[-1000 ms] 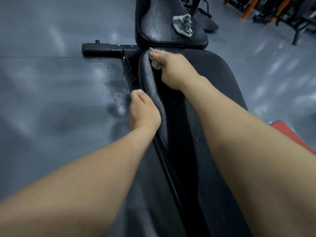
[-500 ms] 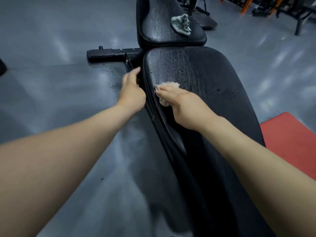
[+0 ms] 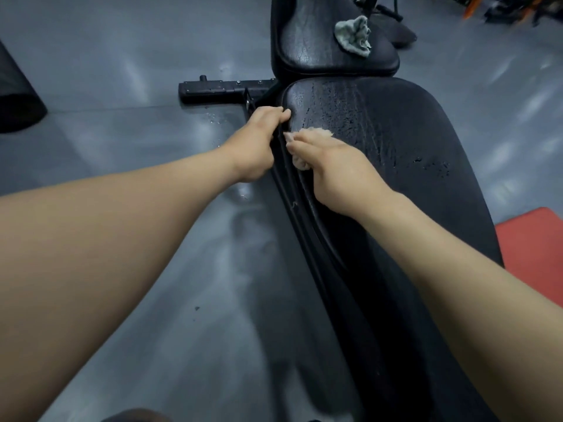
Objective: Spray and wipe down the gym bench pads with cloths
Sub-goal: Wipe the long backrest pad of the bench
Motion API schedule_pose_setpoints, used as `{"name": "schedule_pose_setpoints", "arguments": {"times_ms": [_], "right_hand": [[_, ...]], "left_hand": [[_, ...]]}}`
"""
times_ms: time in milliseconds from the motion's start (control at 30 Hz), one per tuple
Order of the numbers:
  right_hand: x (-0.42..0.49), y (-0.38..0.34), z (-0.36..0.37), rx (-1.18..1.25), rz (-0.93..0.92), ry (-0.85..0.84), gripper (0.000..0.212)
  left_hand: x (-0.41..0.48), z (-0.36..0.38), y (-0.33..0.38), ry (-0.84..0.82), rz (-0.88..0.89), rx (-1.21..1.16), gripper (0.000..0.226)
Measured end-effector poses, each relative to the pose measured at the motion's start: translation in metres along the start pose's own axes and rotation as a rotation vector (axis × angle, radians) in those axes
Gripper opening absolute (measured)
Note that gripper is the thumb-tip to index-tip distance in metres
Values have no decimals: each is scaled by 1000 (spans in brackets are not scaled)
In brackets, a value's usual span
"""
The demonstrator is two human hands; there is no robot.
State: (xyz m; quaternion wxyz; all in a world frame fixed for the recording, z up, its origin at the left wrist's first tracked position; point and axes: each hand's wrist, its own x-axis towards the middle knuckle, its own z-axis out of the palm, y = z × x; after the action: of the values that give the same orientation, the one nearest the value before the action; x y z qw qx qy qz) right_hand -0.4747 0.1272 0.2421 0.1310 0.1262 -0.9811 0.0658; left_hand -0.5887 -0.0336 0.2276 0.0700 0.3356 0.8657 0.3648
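Since a second ago our right hand (image 3: 332,169) has drawn back from the far-left corner of the back pad (image 3: 426,184) along its left edge, fingers curled round a fluffy pale cloth (image 3: 315,134) on cracked, wet black vinyl; our left hand (image 3: 259,141) clamps that edge. We judge wiping midway: next, firm strokes rightward over beaded streaks. A crumpled grey cloth (image 3: 355,35) lies on the seat pad (image 3: 304,47)

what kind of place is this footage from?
Most likely a gym: a black padded bench with a separate seat pad, grey floor, and blurred orange-and-black equipment frames at far right.
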Motion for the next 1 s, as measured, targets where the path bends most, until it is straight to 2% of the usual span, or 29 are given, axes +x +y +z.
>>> {"name": "schedule_pose_setpoints", "arguments": {"times_ms": [133, 367, 567, 667, 800, 900, 1000], "right_hand": [[-34, -14, -1, -29, -95, -7, 52], [18, -3, 0, -14, 56, -35, 61], [-41, -18, 5, 11, -22, 31, 54], [-57, -17, 1, -9, -34, 15, 60], [-26, 2, -2, 24, 52, 35, 67], [-12, 5, 1, 69, 118, 72, 64], [-30, -5, 5, 59, 105, 87, 60]], "left_hand": [[-3, 1, 2, 3, -2, -33, 79], [1, -5, 1, -26, -13, 26, 80], [1, 1, 2, 12, -21, 38, 76], [2, 2, 5, 44, -23, 30, 73], [5, 2, 8, 79, -55, 23, 66], [6, 0, 11, 117, -97, -14, 61], [10, -1, 18, 152, -108, -37, 43]]}}
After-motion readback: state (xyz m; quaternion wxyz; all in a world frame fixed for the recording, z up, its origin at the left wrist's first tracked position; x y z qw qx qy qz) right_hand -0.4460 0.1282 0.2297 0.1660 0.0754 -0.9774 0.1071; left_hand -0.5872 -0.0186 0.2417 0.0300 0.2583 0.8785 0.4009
